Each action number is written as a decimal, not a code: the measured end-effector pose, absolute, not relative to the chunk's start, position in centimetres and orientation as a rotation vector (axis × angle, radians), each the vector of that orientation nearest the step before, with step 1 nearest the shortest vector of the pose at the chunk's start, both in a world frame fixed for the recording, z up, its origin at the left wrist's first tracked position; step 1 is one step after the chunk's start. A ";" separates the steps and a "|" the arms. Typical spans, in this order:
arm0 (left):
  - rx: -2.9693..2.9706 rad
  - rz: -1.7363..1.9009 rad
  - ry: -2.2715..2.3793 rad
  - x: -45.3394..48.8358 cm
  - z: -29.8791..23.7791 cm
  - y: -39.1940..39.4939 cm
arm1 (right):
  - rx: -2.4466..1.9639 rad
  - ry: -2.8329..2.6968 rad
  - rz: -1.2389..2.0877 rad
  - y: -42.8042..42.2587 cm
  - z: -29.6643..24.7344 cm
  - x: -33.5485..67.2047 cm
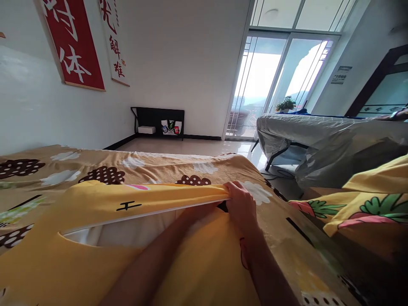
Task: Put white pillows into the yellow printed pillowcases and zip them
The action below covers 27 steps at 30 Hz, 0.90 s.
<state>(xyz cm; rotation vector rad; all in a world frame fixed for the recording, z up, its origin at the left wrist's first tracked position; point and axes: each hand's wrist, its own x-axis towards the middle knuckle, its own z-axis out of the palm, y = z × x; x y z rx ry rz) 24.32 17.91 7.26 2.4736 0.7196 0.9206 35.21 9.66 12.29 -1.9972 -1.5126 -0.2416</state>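
A yellow duvet cover [121, 197] with a small black mark lies across the bed, its long edge opening apart. White fabric [127, 229] shows inside the opening. My right hand [241, 205] is closed around the cover's edge at the right end and pulls it taut. My left hand [204, 211] reaches across the opening and goes under the raised yellow edge; its fingers are hidden there. A small black patch [224, 206] shows between the two hands, too little of it to name.
Beneath the cover is a tan patterned bed sheet [165, 163]. Yellow cloth with strawberry-like prints [376, 212] lies at the right. Beyond stand a plastic-draped table [318, 127] with a potted plant [286, 104], and a low black shelf [153, 114]. Someone's hand [393, 115] rests at the far right.
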 end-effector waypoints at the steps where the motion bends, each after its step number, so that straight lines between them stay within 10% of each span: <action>1: 2.468 0.911 0.713 24.2 7.1 17.8 | -1.967 -1.485 -0.194 10.0 12.0 35.3; 13: 2.644 0.810 0.364 23.1 7.1 16.4 | -1.374 -1.528 0.283 11.5 10.9 36.4; 27: 2.374 0.845 0.422 24.0 5.5 16.9 | -1.748 -1.673 0.017 11.3 10.6 38.0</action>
